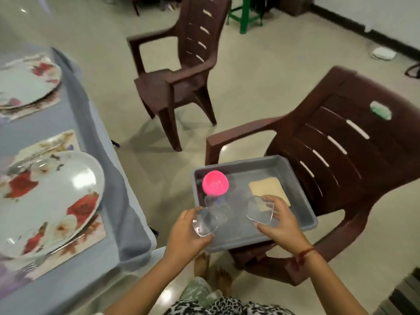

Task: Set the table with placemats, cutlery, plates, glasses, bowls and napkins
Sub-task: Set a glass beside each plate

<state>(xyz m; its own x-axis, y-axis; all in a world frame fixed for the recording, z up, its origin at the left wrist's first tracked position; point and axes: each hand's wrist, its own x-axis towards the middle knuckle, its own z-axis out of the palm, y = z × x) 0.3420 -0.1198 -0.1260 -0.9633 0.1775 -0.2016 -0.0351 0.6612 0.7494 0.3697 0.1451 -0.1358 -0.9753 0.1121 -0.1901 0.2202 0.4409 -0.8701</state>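
My left hand [185,235] grips a clear square-mouthed glass [204,222] above the near left part of a grey tray [297,189]. A second clear glass [259,210] is held by my right hand [280,220] over the tray's middle. Inside the tray lie a pink bowl [215,182], another clear glass [219,209] and a beige napkin [268,186]. On the table at left, a flowered plate [50,201] sits on a flowered placemat [88,237], and a second plate [25,84] sits further back.
The tray rests on the seat of a brown plastic chair [341,137]. Another brown chair [181,71] stands farther back on the tiled floor. The table has a grey-blue cloth [95,123] hanging over its edge. A green stool [246,12] stands at the far wall.
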